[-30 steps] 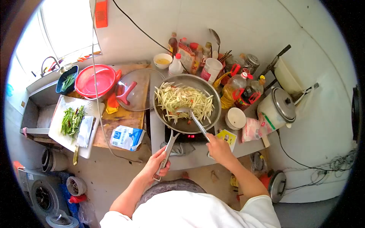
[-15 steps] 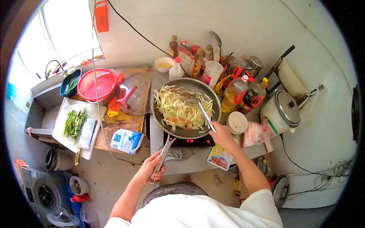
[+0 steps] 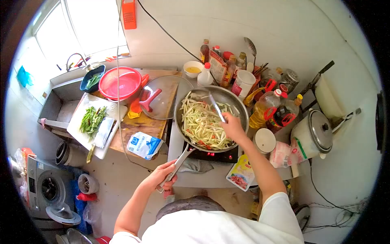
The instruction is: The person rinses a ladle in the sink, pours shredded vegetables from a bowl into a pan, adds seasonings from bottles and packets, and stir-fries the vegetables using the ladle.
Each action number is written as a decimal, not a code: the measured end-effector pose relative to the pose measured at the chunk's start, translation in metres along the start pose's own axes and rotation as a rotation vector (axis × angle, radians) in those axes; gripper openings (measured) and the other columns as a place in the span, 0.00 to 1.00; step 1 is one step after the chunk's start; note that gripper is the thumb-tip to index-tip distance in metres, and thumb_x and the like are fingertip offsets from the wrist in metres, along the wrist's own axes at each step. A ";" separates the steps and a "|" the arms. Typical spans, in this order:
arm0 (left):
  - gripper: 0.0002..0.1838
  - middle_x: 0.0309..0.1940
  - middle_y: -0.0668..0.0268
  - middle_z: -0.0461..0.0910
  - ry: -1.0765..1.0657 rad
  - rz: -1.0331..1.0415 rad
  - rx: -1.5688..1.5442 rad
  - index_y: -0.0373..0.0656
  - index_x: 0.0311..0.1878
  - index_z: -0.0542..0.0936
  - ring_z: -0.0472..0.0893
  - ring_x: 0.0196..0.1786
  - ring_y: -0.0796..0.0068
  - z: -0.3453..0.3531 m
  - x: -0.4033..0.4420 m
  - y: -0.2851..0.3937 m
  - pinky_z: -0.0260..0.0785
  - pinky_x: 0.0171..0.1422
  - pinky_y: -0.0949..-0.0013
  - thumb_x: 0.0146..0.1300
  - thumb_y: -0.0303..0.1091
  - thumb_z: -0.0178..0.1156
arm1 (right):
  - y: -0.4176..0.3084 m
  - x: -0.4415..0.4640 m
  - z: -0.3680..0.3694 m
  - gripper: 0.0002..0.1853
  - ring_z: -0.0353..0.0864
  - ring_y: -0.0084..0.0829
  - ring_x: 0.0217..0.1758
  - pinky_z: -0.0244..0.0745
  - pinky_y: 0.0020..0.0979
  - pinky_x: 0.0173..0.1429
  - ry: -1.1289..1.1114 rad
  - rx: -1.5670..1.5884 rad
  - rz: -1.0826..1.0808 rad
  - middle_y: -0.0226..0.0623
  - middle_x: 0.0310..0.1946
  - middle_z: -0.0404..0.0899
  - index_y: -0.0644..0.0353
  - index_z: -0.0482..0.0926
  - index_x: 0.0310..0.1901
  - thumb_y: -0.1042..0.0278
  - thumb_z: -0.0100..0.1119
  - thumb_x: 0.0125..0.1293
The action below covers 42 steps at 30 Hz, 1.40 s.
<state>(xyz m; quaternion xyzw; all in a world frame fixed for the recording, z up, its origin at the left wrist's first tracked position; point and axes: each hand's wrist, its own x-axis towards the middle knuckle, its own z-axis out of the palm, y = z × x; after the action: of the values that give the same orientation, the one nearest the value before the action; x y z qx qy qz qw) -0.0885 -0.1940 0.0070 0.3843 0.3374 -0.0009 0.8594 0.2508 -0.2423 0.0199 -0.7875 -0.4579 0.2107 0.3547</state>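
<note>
Comprises one frying pan (image 3: pixel 233 99) over cooktop (image 3: pixel 223 156), clasped by its handle (image 3: pixel 183 160) in left hand (image 3: pixel 163 175), plus one spatula (image 3: pixel 215 106), gripped in right hand (image 3: pixel 232 127), now shifted farside, leaving shreds (image 3: pixel 201 124) banked nearer, evidently mid-stir

From the wearer's head, looking forward and down, near the pan (image 3: pixel 231 96), shirt (image 3: pixel 219 225) at six o'clock

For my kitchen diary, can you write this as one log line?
left hand: grips pan handle; right hand: holds utensil; pan: vegetable strips inside; cooktop: display lit
</note>
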 end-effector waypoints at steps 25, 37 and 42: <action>0.25 0.23 0.64 0.71 -0.016 -0.051 -0.074 0.58 0.73 0.57 0.62 0.15 0.79 0.000 0.004 0.000 0.53 0.17 0.76 0.75 0.42 0.44 | -0.012 -0.153 -0.071 0.22 0.80 0.49 0.42 0.75 0.42 0.47 -0.085 -0.444 -0.201 0.50 0.45 0.79 0.60 0.75 0.55 0.75 0.56 0.56; 0.27 0.24 0.64 0.71 -0.032 -0.015 -0.082 0.57 0.74 0.55 0.62 0.15 0.80 0.002 0.003 -0.006 0.54 0.16 0.76 0.74 0.42 0.45 | -0.020 -0.062 -0.090 0.23 0.72 0.24 0.14 0.68 0.28 0.19 -0.023 0.032 0.197 0.38 0.25 0.79 0.60 0.72 0.60 0.69 0.58 0.62; 0.27 0.24 0.64 0.71 -0.030 0.020 -0.070 0.57 0.74 0.55 0.61 0.15 0.81 0.004 0.003 -0.009 0.54 0.16 0.76 0.75 0.42 0.45 | 0.026 -0.003 -0.056 0.24 0.69 0.23 0.10 0.61 0.28 0.13 -0.106 0.260 0.271 0.38 0.23 0.76 0.63 0.71 0.61 0.70 0.56 0.63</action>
<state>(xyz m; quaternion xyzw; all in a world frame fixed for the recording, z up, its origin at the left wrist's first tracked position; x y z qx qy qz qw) -0.0867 -0.2020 0.0012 0.3573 0.3206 0.0136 0.8771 0.3003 -0.2741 0.0371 -0.7772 -0.3345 0.3551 0.3974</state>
